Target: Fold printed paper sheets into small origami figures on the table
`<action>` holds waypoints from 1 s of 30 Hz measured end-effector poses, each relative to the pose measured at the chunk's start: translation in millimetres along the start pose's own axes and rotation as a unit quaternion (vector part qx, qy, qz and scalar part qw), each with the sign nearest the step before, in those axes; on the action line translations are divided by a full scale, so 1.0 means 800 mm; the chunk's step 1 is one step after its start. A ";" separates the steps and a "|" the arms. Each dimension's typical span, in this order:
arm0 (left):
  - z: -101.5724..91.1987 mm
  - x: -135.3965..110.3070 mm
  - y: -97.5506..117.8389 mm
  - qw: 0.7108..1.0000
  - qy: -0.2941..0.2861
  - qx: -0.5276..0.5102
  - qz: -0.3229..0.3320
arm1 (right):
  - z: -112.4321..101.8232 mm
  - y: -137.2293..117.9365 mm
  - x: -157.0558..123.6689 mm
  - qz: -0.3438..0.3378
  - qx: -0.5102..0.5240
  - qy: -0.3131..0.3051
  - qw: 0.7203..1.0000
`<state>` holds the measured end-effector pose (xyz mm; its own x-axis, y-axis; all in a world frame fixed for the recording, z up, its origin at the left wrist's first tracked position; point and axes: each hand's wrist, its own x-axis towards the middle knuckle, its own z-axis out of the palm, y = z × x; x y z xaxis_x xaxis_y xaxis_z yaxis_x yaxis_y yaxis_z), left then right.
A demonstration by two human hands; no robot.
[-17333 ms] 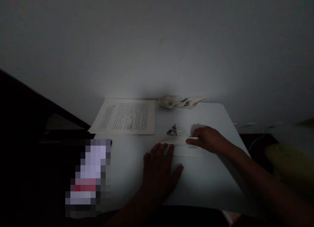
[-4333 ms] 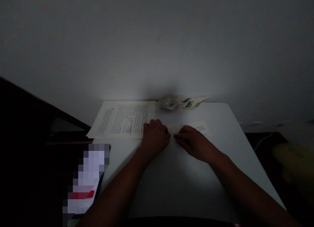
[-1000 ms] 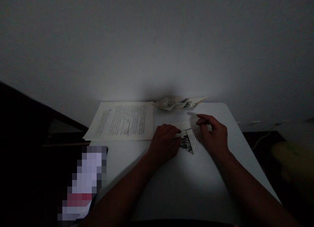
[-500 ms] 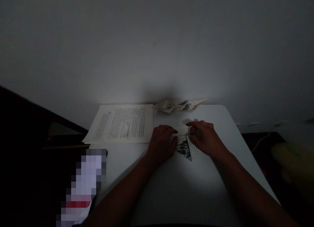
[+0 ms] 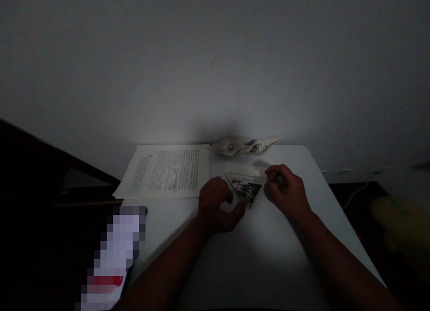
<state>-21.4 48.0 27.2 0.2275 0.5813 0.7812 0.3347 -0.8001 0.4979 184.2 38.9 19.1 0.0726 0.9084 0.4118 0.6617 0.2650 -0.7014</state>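
Note:
A folded sheet of printed paper [image 5: 247, 189], with a dark picture and some text, lies on the white table with its point towards me. My right hand [image 5: 286, 188] pinches the paper's right side between thumb and fingers. My left hand [image 5: 218, 206] is at the lower left of the paper, fingers bent and thumb spread apart from them. The thumb tip reaches the lower point of the paper; whether it presses on it I cannot tell.
Two folded paper boats [image 5: 228, 145] stand at the back against the wall. Printed pages [image 5: 168, 170] lie flat on the left of the white table [image 5: 262, 266]. A phone-like object with a blurred screen [image 5: 117, 244] is at the left edge. A cable [image 5: 356, 194] runs at right.
My left hand has come off the paper and moved down and left, its thumb and fingers parting. The paper has shifted slightly up and left, showing more of it. My right hand has closed on its right side.

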 end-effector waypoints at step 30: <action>0.017 -0.009 0.002 0.917 -0.176 -0.130 -0.333 | 0.032 -0.015 -0.012 -0.153 0.192 0.171 0.954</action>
<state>-9.9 44.6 17.2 0.3480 0.9294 0.1234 0.2879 -0.2312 0.9293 156.7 35.1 8.8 0.2029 0.6287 0.7507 0.3744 0.6586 -0.6527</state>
